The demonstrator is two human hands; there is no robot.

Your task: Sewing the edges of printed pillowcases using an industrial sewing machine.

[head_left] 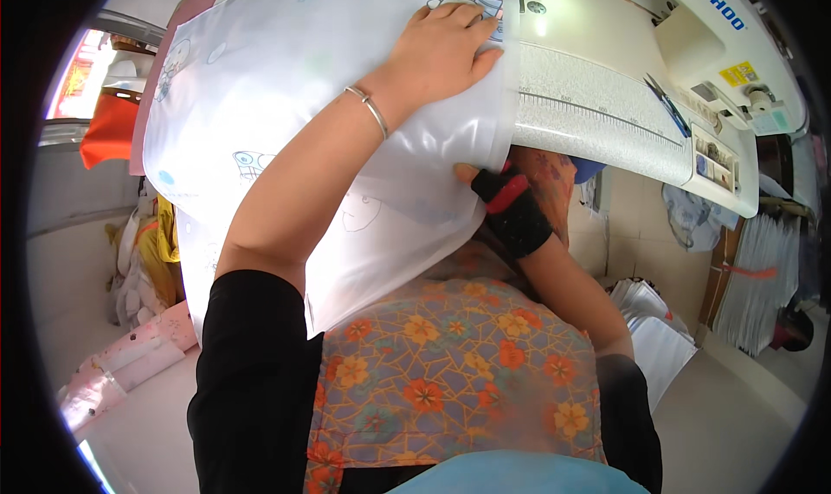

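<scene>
A large translucent white plastic sheet (294,105) printed with cartoon drawings is spread over the sewing table and hangs down toward my lap. My left hand (446,48) lies flat on it, fingers stretched toward the needle area of a white sewing machine (710,27). Lower down, at the sheet's right edge, my right hand (502,200) wears a black and red fingerless wrap. Its thumb presses on top of the sheet while the other fingers are hidden beneath, so the edge is gripped between them.
Thread snips (668,106) lie on the machine bed (589,105), left of a small parts compartment (717,161). Stacked folded sheets (757,273) stand at the right, with more sheets (653,338) below. A pink patterned roll (130,364) and yellow cloth (160,252) are at the left.
</scene>
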